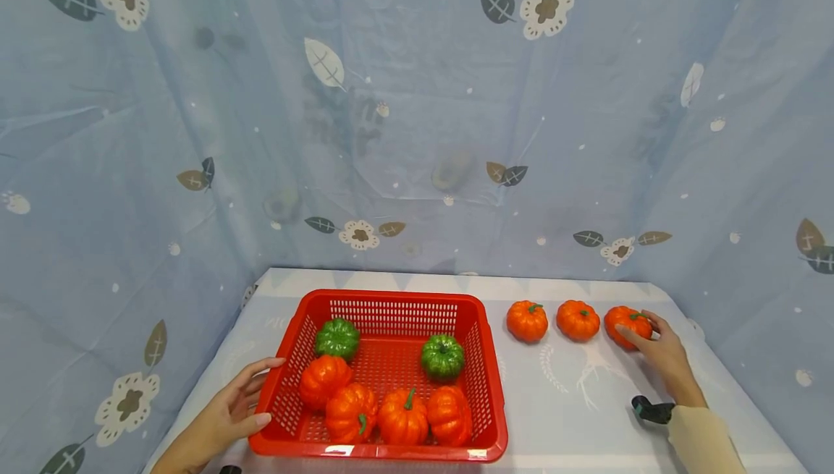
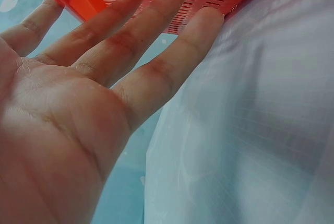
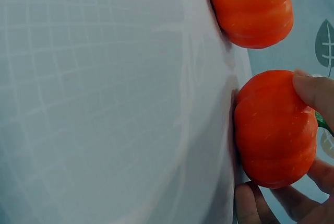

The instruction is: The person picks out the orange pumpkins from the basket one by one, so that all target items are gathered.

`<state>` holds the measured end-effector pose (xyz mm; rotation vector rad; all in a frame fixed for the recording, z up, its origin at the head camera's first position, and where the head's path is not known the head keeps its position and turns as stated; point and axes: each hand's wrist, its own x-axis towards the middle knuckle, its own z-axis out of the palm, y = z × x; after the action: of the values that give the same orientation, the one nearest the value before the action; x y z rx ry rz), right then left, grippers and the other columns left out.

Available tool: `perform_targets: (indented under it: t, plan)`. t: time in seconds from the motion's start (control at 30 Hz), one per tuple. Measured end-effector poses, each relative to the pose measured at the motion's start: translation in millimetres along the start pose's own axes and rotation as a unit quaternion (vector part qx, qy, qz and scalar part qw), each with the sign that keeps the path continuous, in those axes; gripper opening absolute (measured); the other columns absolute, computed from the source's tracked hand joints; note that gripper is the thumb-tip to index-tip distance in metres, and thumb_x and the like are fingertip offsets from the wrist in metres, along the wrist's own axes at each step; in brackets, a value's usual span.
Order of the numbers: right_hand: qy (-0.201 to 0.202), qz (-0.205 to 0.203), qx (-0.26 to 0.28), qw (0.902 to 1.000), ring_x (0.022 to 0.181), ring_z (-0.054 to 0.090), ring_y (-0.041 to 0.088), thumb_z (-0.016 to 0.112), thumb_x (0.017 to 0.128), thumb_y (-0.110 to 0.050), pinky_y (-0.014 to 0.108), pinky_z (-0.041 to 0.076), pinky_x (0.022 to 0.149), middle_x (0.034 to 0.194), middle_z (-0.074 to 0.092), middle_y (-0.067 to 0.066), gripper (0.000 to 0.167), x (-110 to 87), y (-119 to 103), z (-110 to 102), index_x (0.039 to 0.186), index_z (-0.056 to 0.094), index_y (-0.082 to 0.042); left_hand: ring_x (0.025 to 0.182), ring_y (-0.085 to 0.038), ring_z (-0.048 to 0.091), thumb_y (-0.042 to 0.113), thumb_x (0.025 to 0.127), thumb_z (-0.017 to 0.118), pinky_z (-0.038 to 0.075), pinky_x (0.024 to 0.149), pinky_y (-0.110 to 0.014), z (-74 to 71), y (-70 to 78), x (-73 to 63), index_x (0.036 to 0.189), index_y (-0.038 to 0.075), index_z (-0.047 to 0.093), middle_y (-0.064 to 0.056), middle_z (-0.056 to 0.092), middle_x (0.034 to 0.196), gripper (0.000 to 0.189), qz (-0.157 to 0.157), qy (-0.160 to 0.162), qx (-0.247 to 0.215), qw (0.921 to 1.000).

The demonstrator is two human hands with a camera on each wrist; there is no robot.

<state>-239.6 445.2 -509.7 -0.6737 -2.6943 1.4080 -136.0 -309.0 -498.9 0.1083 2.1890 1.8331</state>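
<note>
Head view: at lower left, your left hand (image 1: 224, 412) rests its fingers, spread and not clenched, against the side of the red basket (image 1: 384, 362). You look well along: six pumpkins sit inside, two green pumpkins (image 1: 337, 339) toward the back corners and four orange pumpkins (image 1: 402, 416) toward the front. Three more orange ones lie outside, on the white table (image 1: 547, 416): the near loose pumpkin (image 1: 527, 321), the middle loose pumpkin (image 1: 578, 320) and, at the far right, the end pumpkin (image 1: 627, 327). Your right hand (image 1: 661, 354) grasps that last one between thumb and fingers; it appears to rest on the tabletop. Its stem points up from the table, leaning toward the right of the frame. The body is squat, its long axis lying roughly parallel to the tabletop; in the right wrist view that axis runs top to bottom.
</note>
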Motion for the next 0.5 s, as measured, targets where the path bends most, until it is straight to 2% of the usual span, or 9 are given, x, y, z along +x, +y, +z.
perform_targets:
  t: [0.1, 0.27, 0.37, 0.5]
  plan:
    - [0.01, -0.01, -0.009, 0.9999, 0.143, 0.02, 0.058, 0.063, 0.095, -0.06, 0.072, 0.026, 0.112, 0.163, 0.007, 0.036, 0.106, -1.3, -1.4, 0.2, 0.162, 0.009, 0.001, 0.133, -0.04, 0.051, 0.016, 0.096, 0.069, 0.059, 0.09, -0.042, 0.3, -0.2, -0.2, 0.157, 0.016, 0.03, -0.029, 0.035, 0.156, 0.072, 0.002, 0.003, 0.002, 1.0]
    - [0.059, -0.053, -0.035, 0.9962, 0.138, 0.029, 0.06, 0.061, 0.098, -0.054, 0.071, 0.034, 0.109, 0.161, 0.016, 0.037, 0.095, -11.1, -10.5, -2.4, 0.159, 0.02, 0.006, 0.129, -0.028, 0.056, 0.013, 0.096, 0.068, 0.059, 0.091, -0.041, -1.2, -0.5, 0.4, 0.157, 0.015, 0.03, -0.029, 0.035, 0.156, 0.072, 0.014, -0.007, -0.003, 0.9999]
    - [0.083, -0.075, -0.033, 0.9932, 0.138, 0.027, 0.06, 0.061, 0.1, -0.05, 0.074, 0.035, 0.106, 0.161, 0.018, 0.037, 0.089, -21.0, -24.1, -5.1, 0.159, 0.024, 0.005, 0.126, -0.022, 0.058, 0.013, 0.097, 0.067, 0.059, 0.091, -0.041, -2.0, -0.7, -0.2, 0.158, 0.013, 0.028, -0.031, 0.034, 0.156, 0.072, 0.022, -0.016, -0.007, 0.9996]
    - [0.094, -0.109, -0.025, 0.9892, 0.139, 0.026, 0.059, 0.063, 0.1, -0.047, 0.076, 0.037, 0.103, 0.161, 0.02, 0.036, 0.085, -34.7, -47.3, -6.0, 0.159, 0.026, 0.002, 0.127, -0.025, 0.056, 0.011, 0.097, 0.067, 0.059, 0.091, -0.042, -1.8, 0.1, -0.2, 0.158, 0.013, 0.028, -0.031, 0.033, 0.156, 0.073, 0.022, -0.019, -0.009, 0.9995]
